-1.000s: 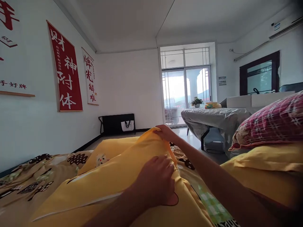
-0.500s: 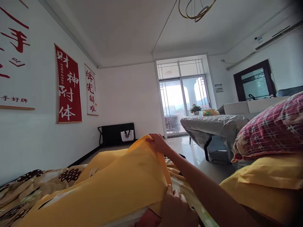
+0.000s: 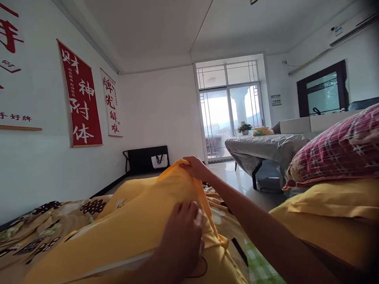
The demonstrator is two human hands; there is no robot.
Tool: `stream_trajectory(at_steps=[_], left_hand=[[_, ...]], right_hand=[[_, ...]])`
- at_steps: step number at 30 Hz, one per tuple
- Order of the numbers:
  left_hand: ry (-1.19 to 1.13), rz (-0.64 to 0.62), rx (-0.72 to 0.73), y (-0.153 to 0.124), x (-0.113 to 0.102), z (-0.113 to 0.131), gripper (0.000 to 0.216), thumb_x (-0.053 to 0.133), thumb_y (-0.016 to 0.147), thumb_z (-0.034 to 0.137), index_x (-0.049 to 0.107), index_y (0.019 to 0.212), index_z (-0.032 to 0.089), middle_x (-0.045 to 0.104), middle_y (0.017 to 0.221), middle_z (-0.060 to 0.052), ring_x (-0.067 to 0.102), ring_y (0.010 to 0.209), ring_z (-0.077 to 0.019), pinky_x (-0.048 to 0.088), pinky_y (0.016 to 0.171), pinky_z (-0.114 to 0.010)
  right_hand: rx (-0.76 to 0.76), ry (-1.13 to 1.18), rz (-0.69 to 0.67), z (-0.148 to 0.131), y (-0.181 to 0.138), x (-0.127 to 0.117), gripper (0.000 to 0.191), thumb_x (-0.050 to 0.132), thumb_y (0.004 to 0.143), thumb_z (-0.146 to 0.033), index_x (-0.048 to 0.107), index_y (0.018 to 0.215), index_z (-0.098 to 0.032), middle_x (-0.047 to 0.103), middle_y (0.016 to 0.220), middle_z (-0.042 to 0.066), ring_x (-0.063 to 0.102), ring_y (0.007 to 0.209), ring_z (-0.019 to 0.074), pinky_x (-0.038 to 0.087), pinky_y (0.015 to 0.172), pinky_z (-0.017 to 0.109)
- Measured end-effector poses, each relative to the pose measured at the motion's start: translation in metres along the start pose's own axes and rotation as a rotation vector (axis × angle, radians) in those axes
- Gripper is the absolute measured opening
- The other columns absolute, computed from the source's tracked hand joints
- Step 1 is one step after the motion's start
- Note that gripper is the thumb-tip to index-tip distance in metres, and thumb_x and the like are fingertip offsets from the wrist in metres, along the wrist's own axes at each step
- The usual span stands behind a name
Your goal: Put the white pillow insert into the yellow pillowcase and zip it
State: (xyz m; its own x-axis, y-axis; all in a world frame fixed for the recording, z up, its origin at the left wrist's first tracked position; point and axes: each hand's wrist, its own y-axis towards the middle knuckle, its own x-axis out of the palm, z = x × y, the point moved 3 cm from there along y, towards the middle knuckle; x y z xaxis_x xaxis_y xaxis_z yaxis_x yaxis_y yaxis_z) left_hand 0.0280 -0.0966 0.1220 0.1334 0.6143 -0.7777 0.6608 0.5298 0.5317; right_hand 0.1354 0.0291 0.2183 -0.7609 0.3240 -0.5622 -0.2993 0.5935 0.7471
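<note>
Pinching up the yellow cloth (image 3: 127,225) on patterned bedding (image 3: 41,225) with my right hand (image 3: 195,166); I'm resting my curled left hand (image 3: 184,232) on it, grip unclear. Edge is raised, cloth isn't lying flat yet.

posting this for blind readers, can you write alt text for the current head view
A person's right-hand grip pinches up the edge of a yellow cloth on patterned bedding, while the left-hand grip lies over the cloth, nearer the camera. At right, a plaid pillow rests on yellow fabric; beyond are a plastic-covered table and glass doors.
</note>
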Motion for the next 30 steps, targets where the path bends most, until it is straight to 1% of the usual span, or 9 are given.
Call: stream_trajectory(at_steps=[4,8,12,17,20,22,24,26,30], left_hand=[[0.073,-0.144,0.083,-0.003,0.005,-0.003,0.017,0.053,0.076,0.018,0.063,0.088,0.011,0.058,0.087,-0.009,0.051,0.087,-0.0236,0.042,0.075,-0.039],[0.147,-0.1,0.147,-0.009,0.015,-0.003,0.015,0.05,0.079,0.01,0.064,0.074,0.012,0.058,0.075,-0.008,0.053,0.081,-0.0222,0.04,0.071,-0.037],[0.097,-0.023,0.13,-0.015,0.012,0.001,0.009,0.054,0.078,0.013,0.062,0.075,0.013,0.057,0.077,-0.007,0.052,0.078,-0.0216,0.04,0.068,-0.036],[0.034,-0.095,0.087,-0.012,0.01,0.022,0.011,0.054,0.074,0.012,0.061,0.083,0.014,0.059,0.084,-0.009,0.053,0.076,-0.0205,0.043,0.065,-0.034],[-0.031,-0.093,0.045,-0.013,0.016,0.015,0.01,0.055,0.072,0.011,0.06,0.08,0.015,0.059,0.082,-0.007,0.055,0.076,-0.0205,0.045,0.065,-0.033],[-0.177,-0.04,0.106,-0.023,0.017,-0.002,0.013,0.058,0.07,0.014,0.06,0.083,0.017,0.06,0.085,-0.005,0.056,0.079,-0.0184,0.047,0.069,-0.03],[-0.338,0.071,0.143,-0.041,0.014,-0.026,0.03,0.06,0.071,0.02,0.058,0.102,0.02,0.06,0.1,-0.005,0.056,0.089,-0.0165,0.048,0.076,-0.026],[-0.368,0.208,0.091,-0.062,0.007,-0.053,0.047,0.062,0.074,0.028,0.05,0.119,0.024,0.057,0.113,-0.006,0.055,0.098,-0.0172,0.048,0.083,-0.027],[-0.161,0.417,0.14,-0.09,-0.004,-0.08,0.026,0.048,0.085,0.022,0.054,0.11,0.022,0.063,0.106,-0.003,0.055,0.099,-0.0164,0.046,0.087,-0.027]], right_hand=[[-0.003,-0.019,0.009,-0.004,0.001,0.0,0.029,0.046,0.076,-0.037,0.036,0.055,-0.018,0.036,0.055,-0.004,0.03,0.056,0.0094,0.024,0.052,0.024],[-0.015,-0.048,0.009,-0.008,0.002,-0.006,0.029,0.046,0.076,-0.037,0.038,0.055,-0.018,0.038,0.054,-0.004,0.03,0.056,0.0095,0.024,0.052,0.024],[-0.021,-0.07,0.021,-0.012,0.006,-0.007,0.028,0.047,0.076,-0.035,0.038,0.055,-0.018,0.037,0.053,-0.004,0.029,0.055,0.0095,0.023,0.052,0.024],[-0.002,-0.07,0.04,-0.011,0.013,0.005,0.027,0.048,0.073,-0.033,0.037,0.053,-0.018,0.036,0.052,-0.004,0.028,0.057,0.0099,0.023,0.053,0.024],[0.03,-0.046,0.018,-0.005,0.013,0.006,0.027,0.049,0.073,-0.035,0.039,0.054,-0.018,0.038,0.053,-0.004,0.03,0.056,0.0097,0.024,0.052,0.024],[0.047,-0.019,-0.013,0.001,0.011,0.002,0.026,0.048,0.073,-0.037,0.043,0.057,-0.018,0.04,0.055,-0.004,0.033,0.055,0.0094,0.025,0.051,0.023],[0.053,0.009,-0.039,0.005,0.007,-0.005,0.027,0.048,0.073,-0.04,0.046,0.059,-0.017,0.043,0.056,-0.003,0.035,0.054,0.0095,0.027,0.05,0.023],[0.057,0.031,-0.051,0.009,0.004,-0.01,0.028,0.048,0.073,-0.041,0.048,0.06,-0.017,0.045,0.057,-0.003,0.037,0.054,0.0097,0.028,0.049,0.023],[0.065,0.057,-0.055,0.012,0.003,-0.008,0.028,0.049,0.073,-0.042,0.051,0.062,-0.016,0.046,0.057,-0.003,0.038,0.054,0.0099,0.028,0.05,0.023]])
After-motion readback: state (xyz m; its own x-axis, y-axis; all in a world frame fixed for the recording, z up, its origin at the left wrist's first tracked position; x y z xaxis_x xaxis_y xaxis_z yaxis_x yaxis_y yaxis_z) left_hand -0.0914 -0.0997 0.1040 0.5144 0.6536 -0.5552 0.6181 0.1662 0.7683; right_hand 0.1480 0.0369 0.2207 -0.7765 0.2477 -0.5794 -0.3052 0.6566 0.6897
